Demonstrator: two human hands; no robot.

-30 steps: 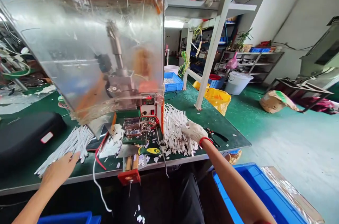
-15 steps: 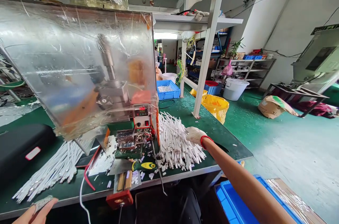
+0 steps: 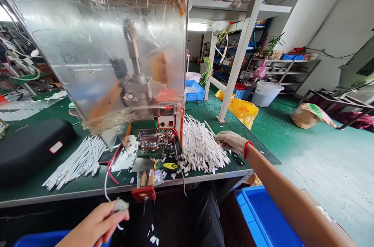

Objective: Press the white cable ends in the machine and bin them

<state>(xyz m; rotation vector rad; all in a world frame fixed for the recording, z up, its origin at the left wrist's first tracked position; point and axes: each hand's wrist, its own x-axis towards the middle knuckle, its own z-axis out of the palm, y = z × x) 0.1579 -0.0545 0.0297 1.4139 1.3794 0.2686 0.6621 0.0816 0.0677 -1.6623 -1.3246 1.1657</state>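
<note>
Since the earlier frame, the bare left hand has moved right along the front of the worktop and now sits below its edge, closed on a crumpled pale scrap, whose material is too small to tell. The right hand, in a white knit glove with a red cuff, has drawn back slightly; its fingers lie extended and empty, just beside a heap of white strips. A second bundle of white strips lies left of the plastic-wrapped machine enclosure. Between them and the worktop's front edge sits a screwdriver with a yellow-and-green handle. A blue plastic crate stands below the right forearm.
</note>
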